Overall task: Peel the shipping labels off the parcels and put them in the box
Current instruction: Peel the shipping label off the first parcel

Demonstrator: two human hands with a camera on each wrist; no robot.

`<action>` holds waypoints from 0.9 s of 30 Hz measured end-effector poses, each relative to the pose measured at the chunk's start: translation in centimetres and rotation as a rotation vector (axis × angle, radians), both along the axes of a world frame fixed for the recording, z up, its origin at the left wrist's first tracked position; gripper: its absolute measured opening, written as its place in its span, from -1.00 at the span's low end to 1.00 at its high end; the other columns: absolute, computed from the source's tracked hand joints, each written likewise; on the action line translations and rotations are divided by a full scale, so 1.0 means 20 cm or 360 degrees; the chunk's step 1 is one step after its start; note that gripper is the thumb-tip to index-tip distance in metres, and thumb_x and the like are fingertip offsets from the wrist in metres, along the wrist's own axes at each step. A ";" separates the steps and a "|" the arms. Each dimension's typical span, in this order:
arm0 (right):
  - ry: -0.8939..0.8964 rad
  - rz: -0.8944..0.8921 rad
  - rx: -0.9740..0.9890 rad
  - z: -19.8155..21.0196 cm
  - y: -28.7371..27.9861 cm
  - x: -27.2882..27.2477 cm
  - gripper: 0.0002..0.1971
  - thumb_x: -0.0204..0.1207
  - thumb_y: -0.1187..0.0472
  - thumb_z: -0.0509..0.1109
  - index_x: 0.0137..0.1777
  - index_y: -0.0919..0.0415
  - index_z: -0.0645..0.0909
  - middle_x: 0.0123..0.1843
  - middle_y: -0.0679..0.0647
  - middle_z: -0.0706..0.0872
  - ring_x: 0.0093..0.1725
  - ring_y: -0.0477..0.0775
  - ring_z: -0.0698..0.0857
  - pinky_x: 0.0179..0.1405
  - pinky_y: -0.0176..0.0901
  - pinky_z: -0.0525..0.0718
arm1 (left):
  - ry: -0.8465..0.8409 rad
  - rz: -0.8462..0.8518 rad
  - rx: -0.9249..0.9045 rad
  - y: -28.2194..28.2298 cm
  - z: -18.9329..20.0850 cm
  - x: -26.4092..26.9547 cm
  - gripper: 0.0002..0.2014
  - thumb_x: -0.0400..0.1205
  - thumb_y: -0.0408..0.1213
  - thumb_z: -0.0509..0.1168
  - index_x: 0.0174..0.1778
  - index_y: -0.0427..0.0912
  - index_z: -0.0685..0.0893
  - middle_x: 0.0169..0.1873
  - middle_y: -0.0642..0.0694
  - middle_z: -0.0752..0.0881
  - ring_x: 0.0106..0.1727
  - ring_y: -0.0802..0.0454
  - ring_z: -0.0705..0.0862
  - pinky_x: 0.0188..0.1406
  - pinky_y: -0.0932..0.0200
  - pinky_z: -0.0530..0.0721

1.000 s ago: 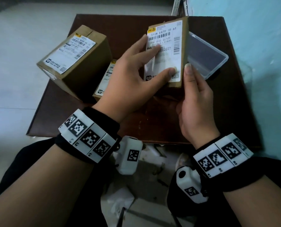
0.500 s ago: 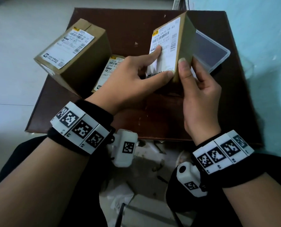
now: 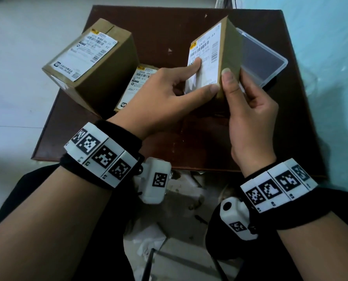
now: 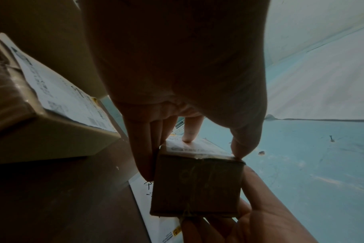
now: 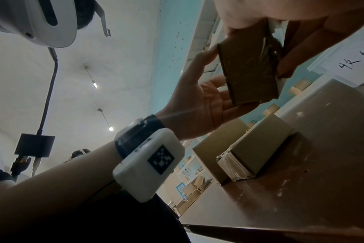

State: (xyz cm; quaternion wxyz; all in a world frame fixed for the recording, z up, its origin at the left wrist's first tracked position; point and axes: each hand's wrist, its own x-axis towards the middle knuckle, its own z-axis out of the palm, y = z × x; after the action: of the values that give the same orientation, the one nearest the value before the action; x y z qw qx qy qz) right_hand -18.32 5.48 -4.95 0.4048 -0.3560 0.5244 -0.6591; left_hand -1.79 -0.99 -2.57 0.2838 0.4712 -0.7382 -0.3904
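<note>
The small parcel [image 3: 229,57] is held up off the table [image 3: 290,128], its labelled face turned toward the person so the shipping label [image 3: 204,63] can be worked. The right hand [image 3: 250,118] grips the parcel's near edge, thumb on the corner, bracing it. The left hand [image 3: 169,92] clasps the parcel too, its forefinger flat on the label and its thumb at the lower corner, likely to start a peel. The clear box [image 3: 264,61] lies open just behind, within reach. 2 labelled parcels [image 3: 91,63] wait on the left.
</note>
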 end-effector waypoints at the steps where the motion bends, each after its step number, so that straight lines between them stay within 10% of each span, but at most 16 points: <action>1: -0.0003 -0.0007 -0.0010 0.00 0.00 0.00 -0.60 0.76 0.05 0.53 0.53 0.15 0.75 0.25 -0.07 0.92 0.33 -0.05 0.86 0.28 -0.10 0.83 | 0.0006 0.0000 0.0001 0.00 0.00 0.00 -0.16 0.56 0.40 0.36 0.69 -0.03 0.54 0.46 0.17 0.72 0.42 0.33 0.68 0.47 0.03 0.68; 21: -0.0037 0.0014 -0.0005 0.00 0.01 -0.01 -0.60 0.76 0.09 0.53 0.52 0.23 0.75 0.26 0.00 0.92 0.33 -0.03 0.86 0.24 -0.16 0.83 | -0.0096 -0.0089 -0.0004 -0.01 -0.01 0.00 -0.21 0.63 0.33 0.26 0.74 -0.01 0.47 0.17 0.15 0.81 0.01 0.35 0.73 -0.04 0.21 0.61; 27: 0.0077 0.0022 -0.0027 -0.01 0.01 -0.01 -0.55 0.75 0.05 0.55 0.56 0.23 0.73 0.32 0.01 0.90 0.37 -0.02 0.84 0.37 0.02 0.82 | -0.0041 -0.0088 0.0056 -0.02 -0.03 0.00 -0.15 0.59 0.38 0.31 0.76 -0.01 0.44 0.42 0.17 0.73 0.36 0.31 0.71 0.44 -0.05 0.70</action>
State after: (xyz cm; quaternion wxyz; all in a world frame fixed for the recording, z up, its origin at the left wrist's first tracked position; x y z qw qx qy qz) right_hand -18.60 5.62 -5.18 0.3935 -0.3789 0.5260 -0.6518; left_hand -1.83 -1.30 -3.15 0.2551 0.4604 -0.7476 -0.4050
